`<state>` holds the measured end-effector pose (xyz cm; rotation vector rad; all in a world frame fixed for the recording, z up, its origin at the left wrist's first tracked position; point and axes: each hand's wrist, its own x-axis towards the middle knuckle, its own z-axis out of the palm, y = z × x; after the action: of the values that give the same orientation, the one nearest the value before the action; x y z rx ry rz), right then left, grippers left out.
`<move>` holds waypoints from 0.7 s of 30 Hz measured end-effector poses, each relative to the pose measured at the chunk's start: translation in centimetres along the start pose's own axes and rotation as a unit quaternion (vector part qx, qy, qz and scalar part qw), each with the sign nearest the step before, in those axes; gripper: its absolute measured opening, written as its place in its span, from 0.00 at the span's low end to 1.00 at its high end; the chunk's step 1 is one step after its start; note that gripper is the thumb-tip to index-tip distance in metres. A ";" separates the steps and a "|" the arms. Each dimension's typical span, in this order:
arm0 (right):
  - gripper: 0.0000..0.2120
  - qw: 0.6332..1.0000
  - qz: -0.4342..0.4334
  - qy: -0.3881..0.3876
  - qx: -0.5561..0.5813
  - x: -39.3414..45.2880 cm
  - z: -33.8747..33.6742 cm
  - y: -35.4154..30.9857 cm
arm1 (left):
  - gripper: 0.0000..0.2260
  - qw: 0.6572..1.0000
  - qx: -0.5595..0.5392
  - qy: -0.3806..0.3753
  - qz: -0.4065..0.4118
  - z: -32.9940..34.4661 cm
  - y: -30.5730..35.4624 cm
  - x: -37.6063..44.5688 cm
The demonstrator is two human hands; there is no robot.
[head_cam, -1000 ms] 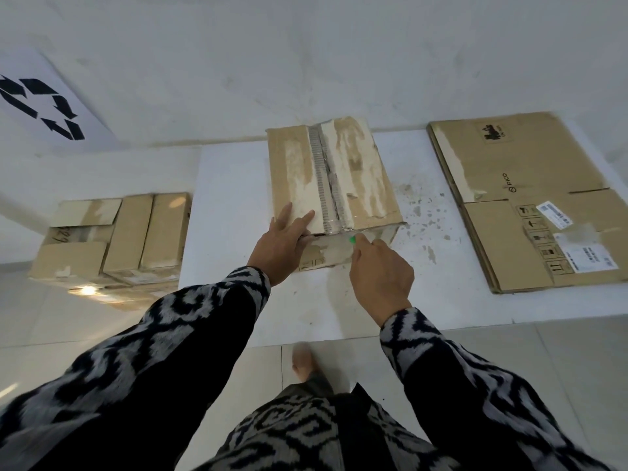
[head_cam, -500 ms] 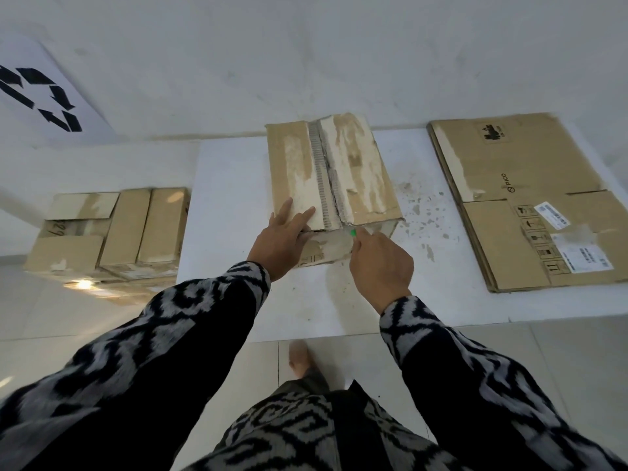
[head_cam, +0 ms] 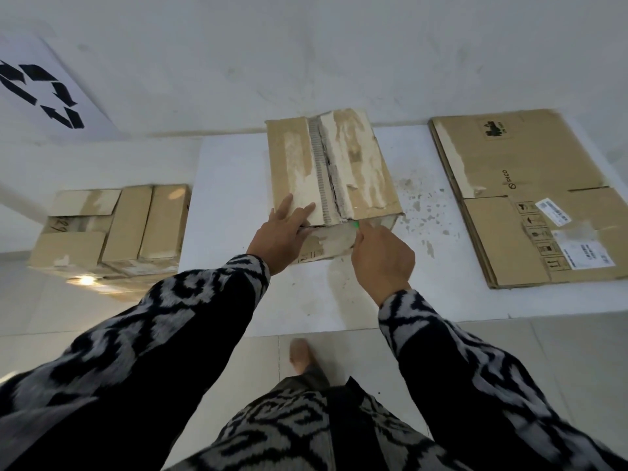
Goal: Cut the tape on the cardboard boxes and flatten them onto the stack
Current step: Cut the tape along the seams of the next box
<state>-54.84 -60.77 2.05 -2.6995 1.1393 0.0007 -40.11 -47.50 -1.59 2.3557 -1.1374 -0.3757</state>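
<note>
A worn cardboard box sits mid-surface. The left hand presses flat-fingered on its near top edge; the right hand pinches a green cutter at its seam.

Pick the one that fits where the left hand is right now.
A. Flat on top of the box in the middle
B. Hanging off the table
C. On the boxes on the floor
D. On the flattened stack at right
A: the left hand lies with straight fingers on the top near edge of the box.

Left hand flat on box, right hand around cutter
</note>
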 end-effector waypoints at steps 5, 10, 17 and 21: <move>0.15 0.999 0.026 0.018 -0.008 -0.1 -0.6 4.1 | 0.16 1.000 -0.005 0.006 0.006 0.0 -0.2 0.0; 0.16 1.000 0.006 0.010 0.026 -1.3 -1.7 5.4 | 0.14 0.999 -0.045 0.013 0.010 0.0 -0.3 -0.2; 0.28 0.993 -0.070 0.021 0.090 3.6 -3.8 6.8 | 0.34 0.991 -0.090 0.067 -0.068 -0.6 0.8 -1.0; 0.30 0.987 -0.112 -0.079 0.082 8.5 -3.9 7.3 | 0.35 0.989 -0.106 0.055 -0.090 -1.8 0.5 -0.9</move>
<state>-54.37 -72.48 3.74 -2.6112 0.7528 0.0824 -40.18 -46.46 0.22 2.2646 -0.7959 -0.4031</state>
